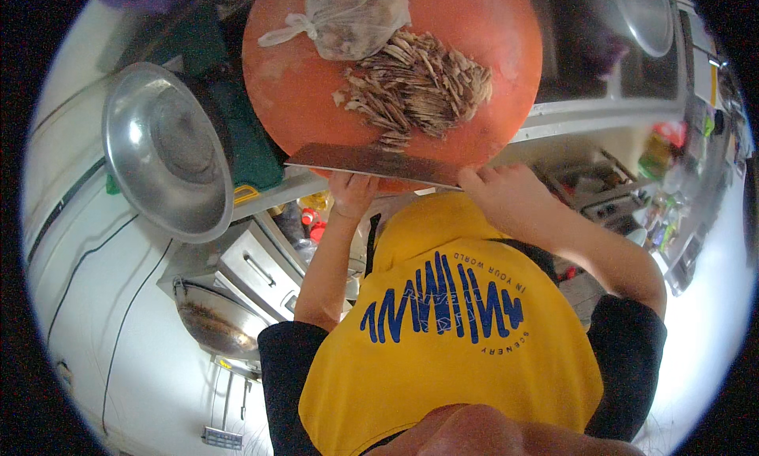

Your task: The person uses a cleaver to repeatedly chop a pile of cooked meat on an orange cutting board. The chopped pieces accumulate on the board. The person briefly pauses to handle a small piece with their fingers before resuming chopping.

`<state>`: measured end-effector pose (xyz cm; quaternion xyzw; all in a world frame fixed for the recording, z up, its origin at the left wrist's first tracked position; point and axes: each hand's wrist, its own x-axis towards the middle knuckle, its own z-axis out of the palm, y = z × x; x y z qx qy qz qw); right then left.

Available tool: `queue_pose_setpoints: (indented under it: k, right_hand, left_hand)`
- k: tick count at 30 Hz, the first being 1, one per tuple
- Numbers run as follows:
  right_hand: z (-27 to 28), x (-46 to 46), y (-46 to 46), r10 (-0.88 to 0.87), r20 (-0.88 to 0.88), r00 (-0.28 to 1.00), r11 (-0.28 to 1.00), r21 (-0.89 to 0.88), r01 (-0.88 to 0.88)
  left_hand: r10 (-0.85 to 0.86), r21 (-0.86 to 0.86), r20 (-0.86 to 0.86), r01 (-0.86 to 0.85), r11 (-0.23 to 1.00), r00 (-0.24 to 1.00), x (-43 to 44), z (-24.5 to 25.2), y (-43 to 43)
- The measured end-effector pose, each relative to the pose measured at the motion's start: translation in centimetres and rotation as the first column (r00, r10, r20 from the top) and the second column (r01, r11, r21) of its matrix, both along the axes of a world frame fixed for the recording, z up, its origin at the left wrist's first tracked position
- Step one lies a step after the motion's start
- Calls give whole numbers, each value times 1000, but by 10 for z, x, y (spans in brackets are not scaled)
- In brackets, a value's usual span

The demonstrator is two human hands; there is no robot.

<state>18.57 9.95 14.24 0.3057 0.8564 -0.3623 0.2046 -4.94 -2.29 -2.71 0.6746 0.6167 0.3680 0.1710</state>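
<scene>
My right hand (504, 189) grips the handle end of a wide-bladed cleaver (379, 162). The blade lies across the near side of a round orange cutting board (284, 100). My left hand (354, 192) is at the near edge of the blade, towards its left end. Its fingertips are hidden by the steel, so whether it holds anything is unclear. Beyond the blade, thin brown slices (421, 88), seemingly cooked meat, lie heaped on the board. A knotted clear plastic bag (362, 20) with something inside touches the far side of the heap.
A large metal basin (169, 151) stands left of the board, tilted in view. Past it hangs or rests a stained wok (219, 319) beside a metal drawer unit (261, 263). A sink edge (616, 109) runs to the right, with another metal bowl (646, 17) at the upper right.
</scene>
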Motion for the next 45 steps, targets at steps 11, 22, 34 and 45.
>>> queue_pose_setpoints:
  k: [11, 22, 34, 45]
  right_hand:
    - [0, 1, -3, -21, -28, 999, 998, -54, 19]
    - [-12, -16, -3, -31, -125, 992, 998, 58, 38]
    - [-30, -32, 2, -36, -25, 999, 994, -101, 34]
    - [-24, -28, 9, -15, -43, 999, 999, -43, 13]
  left_hand:
    - [-5, 80, -36, 8, 997, 999, 0, -10, -1]
    - [-5, 57, -95, 10, 998, 995, 0, 7, 8]
    - [-13, 82, -45, 16, 997, 999, 4, 16, 15]
    - [-18, 100, -38, 22, 995, 999, 2, 16, 11]
